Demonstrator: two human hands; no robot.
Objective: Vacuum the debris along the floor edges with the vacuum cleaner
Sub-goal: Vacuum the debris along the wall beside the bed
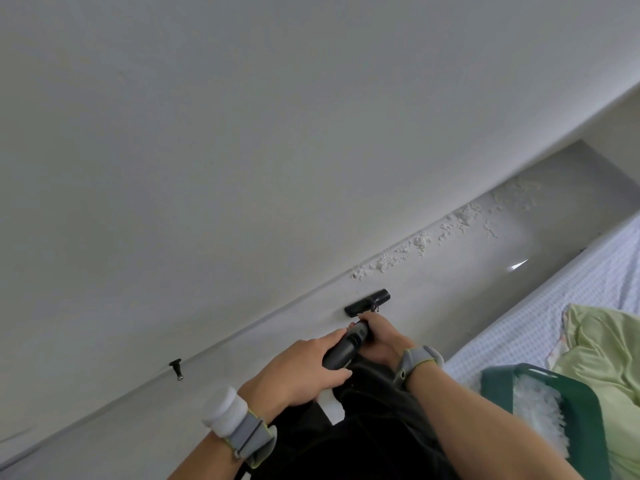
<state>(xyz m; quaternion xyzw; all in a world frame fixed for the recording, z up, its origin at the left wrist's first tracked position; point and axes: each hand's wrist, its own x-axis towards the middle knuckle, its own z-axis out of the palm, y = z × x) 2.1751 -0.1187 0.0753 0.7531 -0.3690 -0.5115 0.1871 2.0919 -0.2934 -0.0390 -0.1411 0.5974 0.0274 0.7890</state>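
Left hand [304, 370] and right hand [379, 337] both grip the vacuum wand [341, 349]. Its nozzle [367, 302] sits near the wall [242, 168], with white debris [415, 244] farther along that edge and open floor [450, 292] beside it.

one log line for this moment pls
step: edge vacuuming | left hand: grips vacuum wand | right hand: grips wand nearer nozzle | nozzle: on floor, short of white debris along wall

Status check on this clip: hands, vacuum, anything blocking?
Left hand and right hand grip vacuum wand. Nozzle on floor, short of debris along wall. Nothing between them.
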